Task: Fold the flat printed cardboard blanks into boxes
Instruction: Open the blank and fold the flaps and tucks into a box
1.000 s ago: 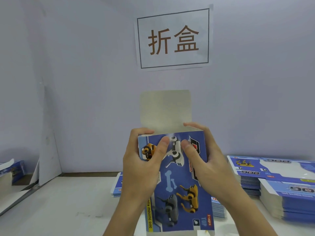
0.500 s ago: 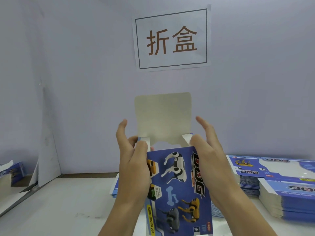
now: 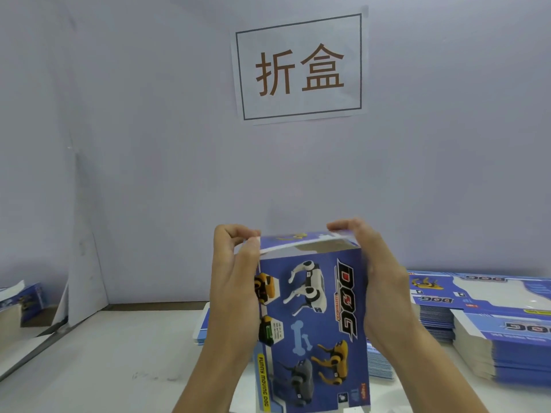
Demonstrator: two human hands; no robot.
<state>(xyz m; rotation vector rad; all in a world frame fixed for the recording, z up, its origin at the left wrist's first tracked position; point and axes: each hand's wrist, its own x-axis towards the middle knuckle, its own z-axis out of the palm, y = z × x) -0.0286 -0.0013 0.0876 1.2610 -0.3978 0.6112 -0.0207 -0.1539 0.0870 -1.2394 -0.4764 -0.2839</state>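
The box point(image 3: 313, 323) is held upright above the white table point(image 3: 104, 353), long axis vertical, printed face toward the camera. The left hand point(image 3: 235, 287) grips its left edge, the right hand point(image 3: 378, 281) its right edge, fingers of both curled over the top flap point(image 3: 304, 241), which lies nearly shut. Bare tabletop lies to the left; stacks of flat blanks point(image 3: 492, 323) crowd the right, and another stack point(image 3: 202, 326) sits behind the box.

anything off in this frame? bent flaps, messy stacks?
Nothing stands out. Both hands, left hand and right hand, hold the box upright, bending its top flap down; a gap still shows beneath it. The blank stacks on the table look tidy.
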